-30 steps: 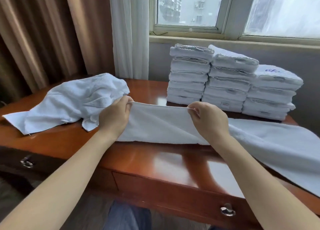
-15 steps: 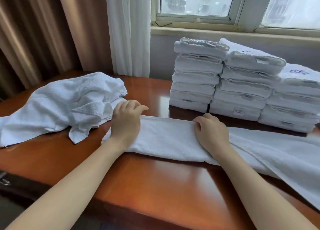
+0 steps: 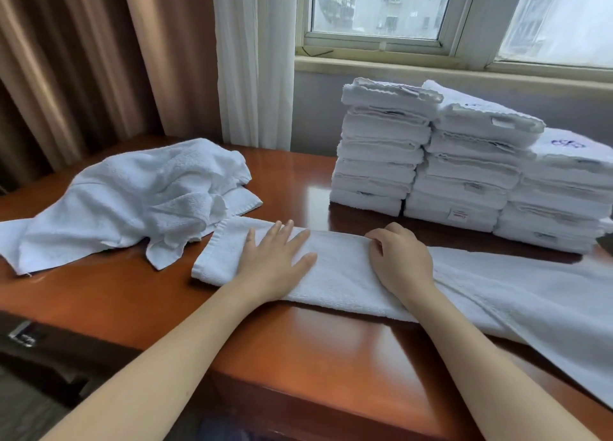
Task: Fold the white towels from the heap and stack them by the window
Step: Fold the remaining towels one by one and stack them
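The long white terry towel [image 3: 348, 274] lies across the glossy reddish-brown wooden table [image 3: 315, 347], already doubled lengthwise into a narrow band just in front of the person; it looks soft, limp and light, with a grippy nap, so it should hold a crease only when pressed flat and will sag wherever it is unsupported; the hemmed short end at the left, or the two corners there, seems the best place to take hold for the next fold. The left hand [image 3: 275, 261] rests flat on the band near that end, fingers straight and spread; the right hand [image 3: 401, 261] sits further along with fingers curled down onto the far folded edge, apparently nipping it, though the grip itself is hard to make out.

The towel's right portion widens, runs over the table's near edge and leaves the frame, so its full length and far end are hidden. To the left, touching the band's corner, is the crumpled heap of white towels [image 3: 132, 201]; how many remain in it cannot be counted. Behind, under the window [image 3: 374, 6], stand three stacks of folded white towels [image 3: 464, 162]; the rightmost is cut off by the frame, and its blue embroidered mark is too blurred to read.
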### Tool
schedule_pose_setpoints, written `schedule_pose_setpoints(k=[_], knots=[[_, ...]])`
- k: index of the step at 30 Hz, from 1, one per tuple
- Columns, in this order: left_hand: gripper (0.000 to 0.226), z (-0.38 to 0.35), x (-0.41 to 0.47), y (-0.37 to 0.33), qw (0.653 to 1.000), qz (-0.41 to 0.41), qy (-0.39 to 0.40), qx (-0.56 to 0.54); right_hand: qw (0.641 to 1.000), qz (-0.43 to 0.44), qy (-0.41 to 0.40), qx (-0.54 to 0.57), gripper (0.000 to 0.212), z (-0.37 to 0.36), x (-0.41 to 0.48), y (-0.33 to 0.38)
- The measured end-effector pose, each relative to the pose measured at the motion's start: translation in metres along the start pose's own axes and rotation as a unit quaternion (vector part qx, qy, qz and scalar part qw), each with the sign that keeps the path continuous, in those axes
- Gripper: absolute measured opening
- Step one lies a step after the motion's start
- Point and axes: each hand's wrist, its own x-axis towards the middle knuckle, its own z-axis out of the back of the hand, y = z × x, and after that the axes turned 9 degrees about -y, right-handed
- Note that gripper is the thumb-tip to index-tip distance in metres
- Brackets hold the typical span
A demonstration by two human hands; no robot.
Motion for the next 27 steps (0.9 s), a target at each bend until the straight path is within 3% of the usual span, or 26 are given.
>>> schedule_pose_setpoints(k=[8, 12, 15, 19, 23, 27], knots=[[0.06, 0.012, -0.025, 0.027, 1.0, 0.007, 0.019, 0.001, 1.0, 0.013, 0.017, -0.018, 0.034, -0.001, -0.022, 0.033], [0.06, 0.021, -0.021, 0.005, 1.0, 0.026, -0.001, -0.006, 0.998, 0.026, 0.046, -0.019, 0.038, 0.016, -0.025, 0.023], [0.056, 0.021, -0.022, -0.033, 0.994, -0.045, -0.045, -0.084, 0.999, 0.01, 0.034, -0.027, 0.041, 0.036, -0.032, 0.001], [0.049, 0.019, -0.025, -0.095, 0.962, -0.169, -0.091, -0.192, 0.998, -0.05, 0.018, -0.034, 0.039, 0.066, -0.049, -0.038], [0.049, 0.019, -0.024, -0.158, 0.941, -0.254, -0.106, -0.199, 0.995, -0.087, -0.017, -0.045, 0.04, 0.092, -0.073, -0.072], [0.044, 0.015, -0.028, -0.203, 0.933, -0.284, -0.112, -0.191, 0.992, -0.099, -0.046, -0.063, 0.041, 0.113, -0.091, -0.097]])
